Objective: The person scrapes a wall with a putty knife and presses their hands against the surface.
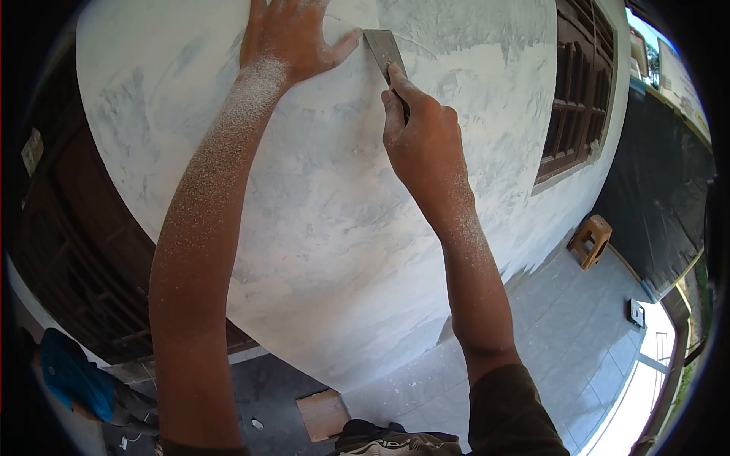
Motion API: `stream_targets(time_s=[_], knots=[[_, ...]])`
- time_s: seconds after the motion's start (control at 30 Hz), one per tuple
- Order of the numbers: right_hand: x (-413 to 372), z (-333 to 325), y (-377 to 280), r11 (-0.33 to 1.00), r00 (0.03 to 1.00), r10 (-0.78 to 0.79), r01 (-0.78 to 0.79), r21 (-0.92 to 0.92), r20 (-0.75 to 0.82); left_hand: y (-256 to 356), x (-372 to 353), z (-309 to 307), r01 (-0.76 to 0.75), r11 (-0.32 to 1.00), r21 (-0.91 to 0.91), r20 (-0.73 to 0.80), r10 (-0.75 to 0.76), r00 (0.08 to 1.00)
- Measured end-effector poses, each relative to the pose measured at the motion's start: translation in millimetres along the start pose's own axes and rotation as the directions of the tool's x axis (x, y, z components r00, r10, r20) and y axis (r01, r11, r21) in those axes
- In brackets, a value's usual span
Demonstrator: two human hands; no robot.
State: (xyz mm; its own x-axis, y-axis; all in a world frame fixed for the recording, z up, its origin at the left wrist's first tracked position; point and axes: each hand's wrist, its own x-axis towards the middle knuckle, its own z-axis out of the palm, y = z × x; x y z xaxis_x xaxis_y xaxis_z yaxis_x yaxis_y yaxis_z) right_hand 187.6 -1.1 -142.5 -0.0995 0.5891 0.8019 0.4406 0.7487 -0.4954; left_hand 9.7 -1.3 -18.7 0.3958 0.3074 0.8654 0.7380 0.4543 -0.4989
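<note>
My right hand (420, 129) is closed round the handle of a putty knife (385, 52), with the thumb and index finger toward its blade. The flat metal blade lies against the white, patchily plastered wall (327, 190). Left of the blade, my left hand (287, 38) rests on the wall with its thumb stretched out toward the blade's corner; its fingertips run out of the top of the view. White dust covers my left wrist and forearm, and a little lies on my right wrist.
A brown wooden window (576, 87) is set in the wall at right. A brown stool (591, 239) stands on the tiled floor (547, 327) by a dark sheet (654, 182). Cardboard (322, 415) lies below. A person in a blue shirt (72, 372) is at lower left, near dark wooden doors (84, 235).
</note>
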Motion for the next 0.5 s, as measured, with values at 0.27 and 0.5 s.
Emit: stream_targets(time_s=[0.27, 0.5], knots=[[1, 1, 0, 0.999, 0.998, -0.032, 0.032, -0.007, -0.045, -4, 0, 17, -0.025, 0.999, -0.020, -0.110, 0.023, 0.994], [-3, 10, 9, 0.995, 0.990, -0.101, 0.102, 0.002, -0.101, -3, 2, 13, -0.022, 0.999, -0.042, -0.099, 0.017, 0.995]])
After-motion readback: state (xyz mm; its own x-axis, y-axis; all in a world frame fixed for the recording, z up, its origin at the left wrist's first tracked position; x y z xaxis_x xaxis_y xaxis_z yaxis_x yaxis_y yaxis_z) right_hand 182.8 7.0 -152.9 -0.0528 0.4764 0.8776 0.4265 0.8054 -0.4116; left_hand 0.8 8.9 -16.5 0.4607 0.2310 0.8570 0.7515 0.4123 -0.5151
